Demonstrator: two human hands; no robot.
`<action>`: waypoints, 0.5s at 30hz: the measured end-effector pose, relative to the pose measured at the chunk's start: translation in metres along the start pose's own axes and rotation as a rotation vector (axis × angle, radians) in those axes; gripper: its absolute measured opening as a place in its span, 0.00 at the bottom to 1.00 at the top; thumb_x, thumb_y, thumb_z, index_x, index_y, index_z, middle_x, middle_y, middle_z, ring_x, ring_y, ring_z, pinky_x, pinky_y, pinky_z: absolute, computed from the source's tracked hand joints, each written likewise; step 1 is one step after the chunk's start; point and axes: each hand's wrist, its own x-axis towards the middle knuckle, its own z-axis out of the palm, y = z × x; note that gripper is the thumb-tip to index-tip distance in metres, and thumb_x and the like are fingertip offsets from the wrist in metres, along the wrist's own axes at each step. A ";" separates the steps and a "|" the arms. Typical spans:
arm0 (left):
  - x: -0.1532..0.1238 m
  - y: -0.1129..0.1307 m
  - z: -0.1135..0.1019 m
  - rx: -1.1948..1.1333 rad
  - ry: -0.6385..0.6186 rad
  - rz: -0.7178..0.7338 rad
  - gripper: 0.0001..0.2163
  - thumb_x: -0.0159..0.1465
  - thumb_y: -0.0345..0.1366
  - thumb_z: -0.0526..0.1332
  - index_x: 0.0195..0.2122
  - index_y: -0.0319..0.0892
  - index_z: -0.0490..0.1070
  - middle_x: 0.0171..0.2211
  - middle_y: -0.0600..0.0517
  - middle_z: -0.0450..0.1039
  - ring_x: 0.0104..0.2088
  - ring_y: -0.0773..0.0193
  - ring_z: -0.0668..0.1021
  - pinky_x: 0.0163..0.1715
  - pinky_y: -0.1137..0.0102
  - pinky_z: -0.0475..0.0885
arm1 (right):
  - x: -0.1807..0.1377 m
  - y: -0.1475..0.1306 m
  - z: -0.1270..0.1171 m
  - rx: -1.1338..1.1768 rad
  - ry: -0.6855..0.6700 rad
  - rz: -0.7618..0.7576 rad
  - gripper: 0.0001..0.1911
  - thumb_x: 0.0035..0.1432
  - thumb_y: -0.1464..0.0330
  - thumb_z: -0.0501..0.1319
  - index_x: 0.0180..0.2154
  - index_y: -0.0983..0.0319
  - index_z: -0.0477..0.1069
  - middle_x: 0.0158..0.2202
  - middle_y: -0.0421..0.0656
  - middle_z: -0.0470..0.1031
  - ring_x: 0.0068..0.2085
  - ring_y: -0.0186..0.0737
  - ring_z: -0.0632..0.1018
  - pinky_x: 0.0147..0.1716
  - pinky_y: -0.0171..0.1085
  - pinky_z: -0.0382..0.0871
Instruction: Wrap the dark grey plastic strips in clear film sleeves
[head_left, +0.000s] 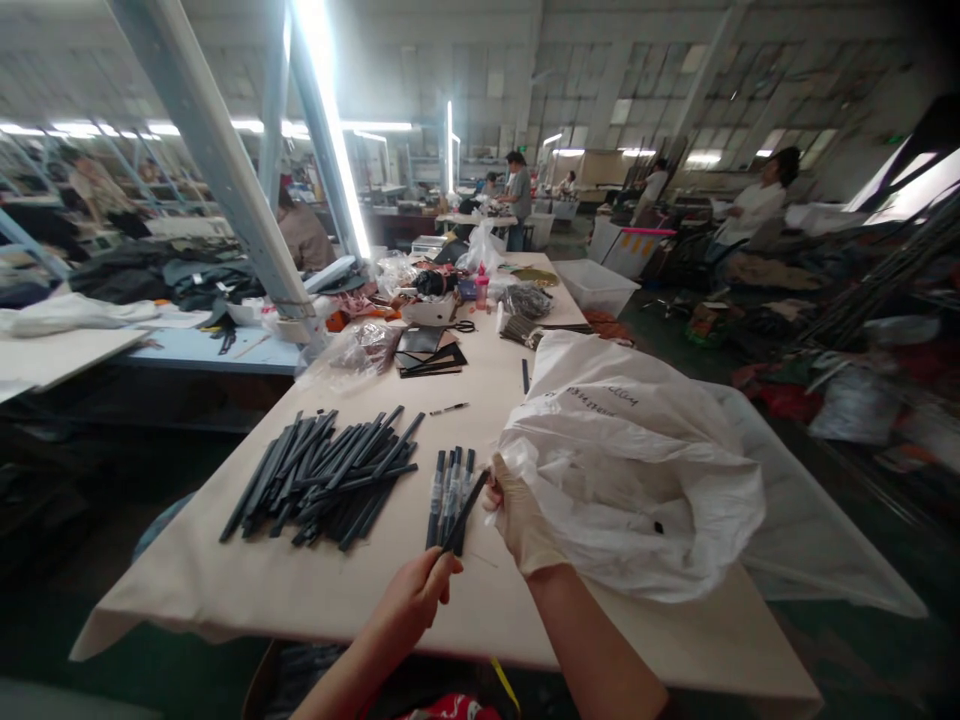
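Note:
A dark flat strip (469, 508) slants between my two hands above the table. My bare left hand (421, 590) pinches its lower end. At the upper end, my right hand (517, 515), in a pale glove with bare fingertips, closes on the strip. Just behind it lie several similar strips (437, 490) side by side, with clear plastic around their middles. To the left, a loose pile of dark strips (322, 475) is spread on the table. A big white plastic bag (637, 450) sits open beside my right hand, with a small dark piece inside.
The table (247, 600) has a pale cover. A pen (448, 409), dark flat pieces (431, 355), scissors (463, 326), clear plastic bags (360, 350) and a pink-topped bottle (481, 288) lie farther back. A slanted metal post (217, 150) stands left. Other people work in the background.

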 end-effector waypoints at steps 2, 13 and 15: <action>0.004 -0.001 0.001 -0.013 -0.022 -0.020 0.18 0.58 0.49 0.47 0.31 0.40 0.67 0.17 0.60 0.60 0.13 0.72 0.60 0.15 0.75 0.54 | -0.004 0.001 0.002 -0.141 0.041 -0.094 0.22 0.42 0.53 0.67 0.19 0.61 0.60 0.15 0.32 0.55 0.17 0.26 0.54 0.16 0.32 0.45; 0.009 0.014 -0.019 -0.199 -0.235 -0.081 0.21 0.56 0.54 0.51 0.32 0.38 0.67 0.14 0.61 0.59 0.12 0.74 0.60 0.14 0.76 0.53 | -0.015 0.019 -0.015 -0.463 -0.142 -0.053 0.21 0.47 0.53 0.64 0.20 0.61 0.61 0.16 0.33 0.57 0.18 0.28 0.57 0.18 0.33 0.47; 0.009 0.013 -0.022 -0.192 -0.235 -0.091 0.21 0.56 0.54 0.51 0.32 0.38 0.67 0.14 0.61 0.59 0.12 0.74 0.60 0.14 0.76 0.53 | -0.014 0.019 -0.018 -0.469 -0.140 -0.043 0.21 0.46 0.53 0.65 0.20 0.61 0.61 0.17 0.33 0.58 0.19 0.28 0.57 0.18 0.33 0.47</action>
